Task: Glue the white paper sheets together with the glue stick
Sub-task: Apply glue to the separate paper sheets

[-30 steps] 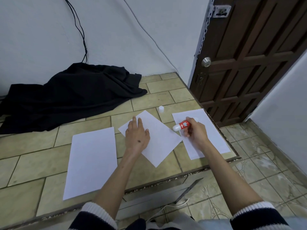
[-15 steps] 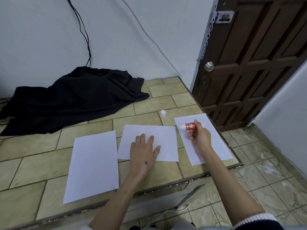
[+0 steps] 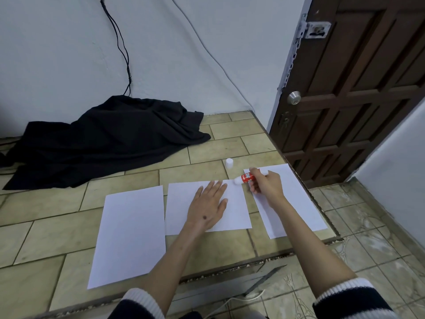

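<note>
Right hand (image 3: 264,187): fingers curled round a red-labelled white glue stick (image 3: 247,177), its uncapped tip at the top right corner of the middle white paper sheet (image 3: 236,212); label writing too small to read. Left hand (image 3: 208,204): fingers straight, slightly spread, pressed flat on that middle sheet. Left white paper sheet (image 3: 130,236) just beside it; right white paper sheet (image 3: 299,203) under the right hand. Small white cap (image 3: 229,163) stood upright beyond the sheets. All lay on a beige tiled raised floor (image 3: 46,233). Crumpled black cloth (image 3: 103,141) lay against the wall.
</note>
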